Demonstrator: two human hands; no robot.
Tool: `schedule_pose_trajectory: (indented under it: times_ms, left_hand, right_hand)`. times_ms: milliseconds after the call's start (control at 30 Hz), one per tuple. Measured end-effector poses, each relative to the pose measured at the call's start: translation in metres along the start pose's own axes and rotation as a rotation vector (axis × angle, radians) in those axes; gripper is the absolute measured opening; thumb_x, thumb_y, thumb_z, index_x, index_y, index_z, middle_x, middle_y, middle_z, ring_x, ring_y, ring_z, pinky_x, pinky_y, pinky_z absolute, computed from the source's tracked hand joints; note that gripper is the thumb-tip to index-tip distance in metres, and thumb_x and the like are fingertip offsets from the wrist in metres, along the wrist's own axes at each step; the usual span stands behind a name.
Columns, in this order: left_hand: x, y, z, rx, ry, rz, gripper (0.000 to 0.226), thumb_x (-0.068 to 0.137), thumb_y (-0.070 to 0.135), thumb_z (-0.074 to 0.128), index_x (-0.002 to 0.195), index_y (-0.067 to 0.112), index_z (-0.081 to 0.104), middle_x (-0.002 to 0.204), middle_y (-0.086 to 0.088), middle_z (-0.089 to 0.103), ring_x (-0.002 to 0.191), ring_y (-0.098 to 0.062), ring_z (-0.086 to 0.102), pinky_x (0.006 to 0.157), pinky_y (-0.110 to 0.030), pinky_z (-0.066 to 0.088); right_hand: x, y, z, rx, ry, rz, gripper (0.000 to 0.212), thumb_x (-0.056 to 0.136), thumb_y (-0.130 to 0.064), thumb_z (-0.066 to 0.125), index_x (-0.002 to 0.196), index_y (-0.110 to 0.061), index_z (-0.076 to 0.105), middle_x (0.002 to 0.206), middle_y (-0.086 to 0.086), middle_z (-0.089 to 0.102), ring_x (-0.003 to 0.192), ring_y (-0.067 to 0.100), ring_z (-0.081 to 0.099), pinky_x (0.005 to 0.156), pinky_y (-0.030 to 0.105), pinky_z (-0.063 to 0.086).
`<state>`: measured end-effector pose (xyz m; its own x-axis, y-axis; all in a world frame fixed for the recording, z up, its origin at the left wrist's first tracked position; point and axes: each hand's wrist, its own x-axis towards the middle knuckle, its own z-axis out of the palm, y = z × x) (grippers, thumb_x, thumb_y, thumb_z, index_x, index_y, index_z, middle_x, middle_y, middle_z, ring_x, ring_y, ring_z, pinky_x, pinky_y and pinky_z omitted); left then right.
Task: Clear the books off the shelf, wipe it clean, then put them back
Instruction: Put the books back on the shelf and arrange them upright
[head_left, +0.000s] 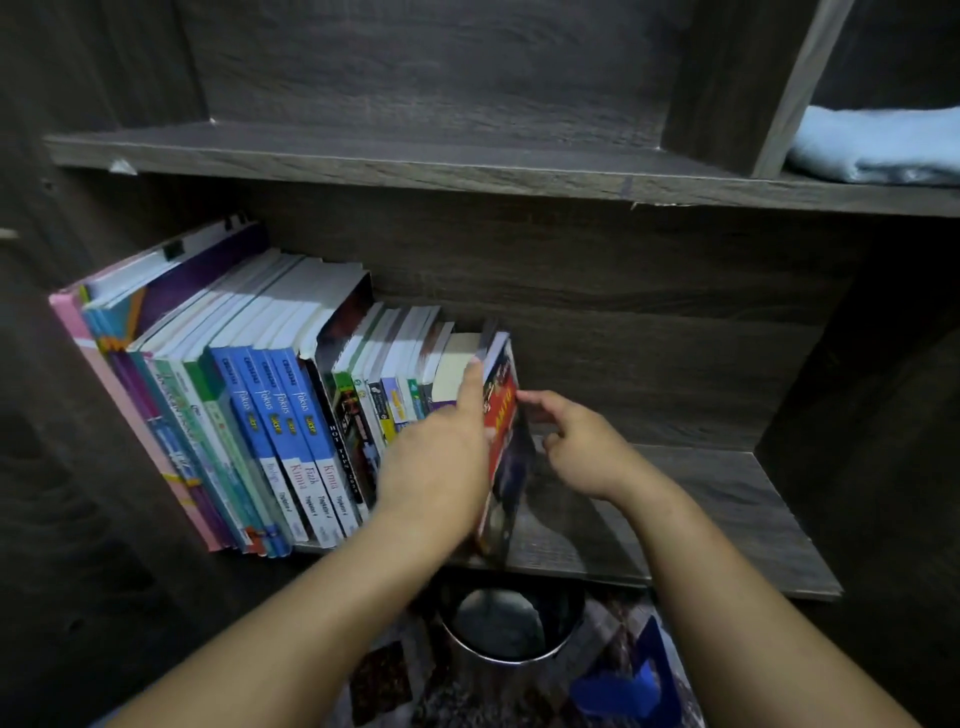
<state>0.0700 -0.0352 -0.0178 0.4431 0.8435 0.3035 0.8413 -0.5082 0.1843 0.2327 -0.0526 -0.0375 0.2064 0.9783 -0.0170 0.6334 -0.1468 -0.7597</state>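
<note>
Books (291, 405) stand in a row on the left part of the shelf (727, 519); left hand (441, 457) lies flat, fingers straight, against the red book (503, 415) at the row's end; right hand (582, 452), loosely released, touches its cover.

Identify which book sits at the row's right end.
The red-covered book, flanked by the left hand and right hand; every other book stands left of it.

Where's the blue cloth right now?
Head view, far upper right: the folded light-blue cloth lies on the upper shelf, in the compartment right of the vertical divider, above and right of the books.
</note>
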Motion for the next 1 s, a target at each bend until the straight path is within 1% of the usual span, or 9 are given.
schedule_pose_trajectory:
  times_ms: [67, 167, 300, 467, 567, 667, 800, 867, 1000]
  left_hand:
    - [0.003, -0.016, -0.025, 0.019, -0.089, 0.064, 0.065, 0.099, 0.046, 0.041, 0.152, 0.034, 0.004, 0.077, 0.011, 0.050, 0.064, -0.007, 0.049, 0.050, -0.023, 0.043]
    - [-0.001, -0.041, -0.066, 0.045, -0.222, 0.121, 0.062, 0.097, 0.049, 0.045, 0.149, 0.045, 0.012, 0.090, 0.017, 0.053, 0.078, -0.005, 0.053, 0.063, -0.024, 0.049]
    - [-0.008, -0.060, -0.096, 0.133, -0.271, 0.054, 0.061, 0.096, 0.048, 0.047, 0.148, 0.045, 0.016, 0.093, 0.017, 0.055, 0.083, -0.006, 0.056, 0.075, -0.032, 0.055]
    - [-0.014, -0.069, -0.097, 0.276, -0.224, -0.011, 0.055, 0.097, 0.046, 0.047, 0.146, 0.036, 0.024, 0.110, 0.007, 0.063, 0.090, -0.013, 0.060, 0.076, -0.033, 0.055]
    - [-0.017, -0.071, -0.096, 0.282, -0.269, -0.019, 0.053, 0.096, 0.046, 0.048, 0.144, 0.035, 0.028, 0.107, 0.006, 0.063, 0.088, -0.013, 0.060, 0.076, -0.033, 0.055]
    - [-0.020, -0.070, -0.092, 0.269, -0.289, 0.004, 0.057, 0.096, 0.047, 0.047, 0.147, 0.038, 0.023, 0.119, 0.005, 0.060, 0.097, -0.015, 0.058, 0.079, -0.032, 0.053]
    - [-0.023, -0.069, -0.088, 0.241, -0.298, 0.054, 0.056, 0.097, 0.045, 0.046, 0.147, 0.038, 0.021, 0.114, 0.007, 0.060, 0.095, -0.015, 0.059, 0.077, -0.033, 0.054]
    - [-0.023, -0.067, -0.087, 0.224, -0.288, 0.077, 0.060, 0.099, 0.043, 0.044, 0.150, 0.040, 0.013, 0.115, 0.005, 0.058, 0.092, -0.015, 0.057, 0.073, -0.032, 0.053]
    - [-0.020, -0.060, -0.078, 0.180, -0.181, 0.119, 0.063, 0.100, 0.041, 0.041, 0.150, 0.043, 0.003, 0.105, 0.004, 0.057, 0.085, -0.015, 0.055, 0.067, -0.032, 0.051]
  right_hand:
    - [0.001, -0.005, 0.003, 0.003, 0.097, -0.040, 0.053, 0.091, -0.002, 0.046, 0.137, -0.028, 0.047, 0.131, -0.002, 0.058, 0.112, 0.007, 0.053, 0.087, 0.014, 0.043]
    - [0.005, -0.014, 0.010, 0.012, 0.205, -0.123, 0.056, 0.091, -0.009, 0.047, 0.143, -0.030, 0.041, 0.141, 0.000, 0.047, 0.127, 0.013, 0.046, 0.107, 0.034, 0.041]
    - [0.003, -0.041, 0.026, 0.012, 0.086, -0.224, 0.065, 0.089, -0.018, 0.055, 0.147, -0.033, 0.032, 0.157, -0.003, 0.016, 0.143, 0.017, 0.020, 0.116, 0.040, 0.026]
    - [0.005, -0.061, 0.049, -0.639, 0.158, -0.219, 0.083, 0.080, -0.038, 0.063, 0.149, -0.043, 0.017, 0.160, 0.005, -0.012, 0.146, 0.032, -0.007, 0.117, 0.049, 0.005]
    - [0.008, -0.065, 0.062, -0.750, 0.265, -0.235, 0.074, 0.083, -0.042, 0.058, 0.148, -0.041, 0.023, 0.160, 0.008, -0.009, 0.145, 0.037, 0.000, 0.117, 0.051, 0.011]
    - [0.012, -0.066, 0.068, -0.669, 0.349, -0.179, 0.052, 0.085, -0.042, 0.053, 0.136, -0.040, 0.042, 0.160, 0.008, 0.003, 0.143, 0.040, 0.014, 0.111, 0.054, 0.025]
    - [0.019, -0.063, 0.068, -0.555, 0.496, -0.100, 0.026, 0.089, -0.043, 0.056, 0.110, -0.027, 0.057, 0.157, 0.011, 0.020, 0.129, 0.039, 0.040, 0.091, 0.049, 0.047]
    - [0.021, -0.057, 0.062, -0.496, 0.551, -0.051, 0.021, 0.089, -0.036, 0.060, 0.105, -0.023, 0.059, 0.156, 0.011, 0.024, 0.123, 0.038, 0.046, 0.084, 0.044, 0.049]
    - [0.023, -0.044, 0.040, -0.420, 0.579, 0.014, 0.018, 0.083, -0.027, 0.063, 0.100, -0.021, 0.060, 0.153, 0.009, 0.031, 0.115, 0.035, 0.054, 0.085, 0.036, 0.045]
